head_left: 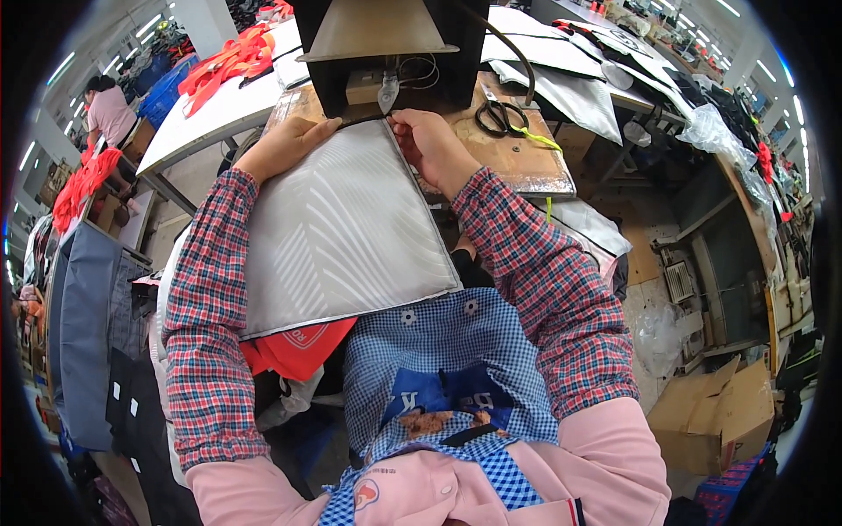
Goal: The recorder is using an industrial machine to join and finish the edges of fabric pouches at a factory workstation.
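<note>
The left hand [285, 147] pinches the far edge of the grey panel [342, 223]; the right hand [431, 149], its far right corner.

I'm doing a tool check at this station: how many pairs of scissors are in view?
1. The black-handled scissors lie on the wooden tabletop, to the right of the right hand. Others could be hidden under the piled fabric.

A textile workshop. Scissors [503, 130] lie near the wooden worktop [535, 174]'s right edge; fabric panels [561, 98] pile beyond.
</note>
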Motion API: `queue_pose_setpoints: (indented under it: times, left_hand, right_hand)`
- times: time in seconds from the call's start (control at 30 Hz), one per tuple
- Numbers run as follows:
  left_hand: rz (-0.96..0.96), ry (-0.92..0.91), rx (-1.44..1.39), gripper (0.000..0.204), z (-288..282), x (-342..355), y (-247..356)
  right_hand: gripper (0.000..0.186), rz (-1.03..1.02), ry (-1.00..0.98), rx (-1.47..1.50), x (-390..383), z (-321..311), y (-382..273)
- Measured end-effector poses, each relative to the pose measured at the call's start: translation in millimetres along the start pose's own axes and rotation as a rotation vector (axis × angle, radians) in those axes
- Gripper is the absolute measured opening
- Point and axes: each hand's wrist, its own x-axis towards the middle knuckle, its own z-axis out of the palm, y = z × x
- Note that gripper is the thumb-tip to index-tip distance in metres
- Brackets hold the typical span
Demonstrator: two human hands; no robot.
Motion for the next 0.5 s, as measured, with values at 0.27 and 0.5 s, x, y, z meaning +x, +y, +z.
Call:
queue_pose_setpoints:
  times: [0.27, 0.5]
  left_hand:
    - [0.007, 0.009, 0.029, 0.058, -1, 7, -1]
    - [0.012, 0.03, 0.077, 0.06, -4, 7, 2]
  right_hand:
    - [0.018, -0.013, 0.031, 0.041, 9, 0, 3]
    - [0.018, -0.015, 0.045, 0.126, 10, -3, -3]
